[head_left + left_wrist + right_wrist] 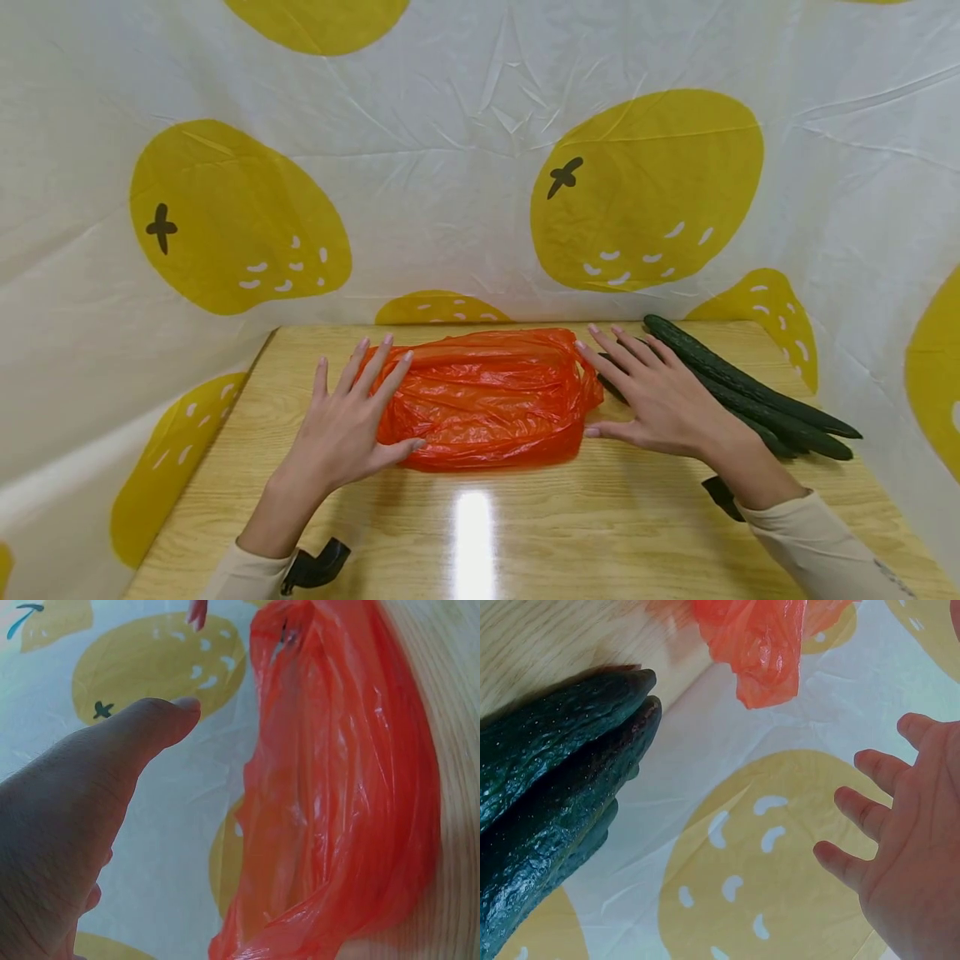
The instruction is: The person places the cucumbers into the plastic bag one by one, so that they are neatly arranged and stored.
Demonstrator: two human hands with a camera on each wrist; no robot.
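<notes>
A thin red-orange plastic bag (pixel 480 408) lies spread on the wooden table (pixel 570 525), crinkled, with its edges puffed up. At its left end is my left hand (pixel 341 433), fingers spread and straight, overlapping the bag in the head view. The left wrist view shows the thumb (pixel 142 731) apart from the plastic. My right hand (pixel 663 404) is at the bag's right end, its fingers also fanned out and holding nothing. Several dark green cucumbers (pixel 772 400) lie together beyond and beside that hand, partly hidden by it. Their bumpy ends (pixel 630 727) show close up in the right wrist view.
A white cloth (pixel 442 208) printed with big yellow fruit hangs behind the table and along both sides. Dark wrist mounts (pixel 318 567) sit below both sleeves. A bright light reflection falls on the table's front part.
</notes>
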